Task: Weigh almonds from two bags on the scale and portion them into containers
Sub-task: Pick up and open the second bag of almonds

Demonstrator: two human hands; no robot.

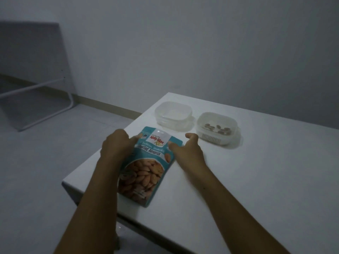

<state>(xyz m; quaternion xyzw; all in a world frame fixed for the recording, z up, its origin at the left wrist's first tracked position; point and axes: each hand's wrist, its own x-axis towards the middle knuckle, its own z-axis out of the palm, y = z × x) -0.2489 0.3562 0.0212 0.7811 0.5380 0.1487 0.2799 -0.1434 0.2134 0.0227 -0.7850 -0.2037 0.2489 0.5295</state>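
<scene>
Teal bag of almonds (146, 173) lies flat at the table's (238, 180) near corner. The left hand (117, 143) curls round its eleven o'clock edge; the right hand (185, 149), fingers spread, thumbs its one o'clock edge. Opening seems the step in hand: next, pinch and part the top. Beyond: empty tubs (170, 123) at twelve, part-filled tub (211, 139) at two.

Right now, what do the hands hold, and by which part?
The left hand grips the roasted almonds bag by its upper left edge. The right hand holds nothing: its thumb touches the bag's upper right edge, fingers open.
</scene>
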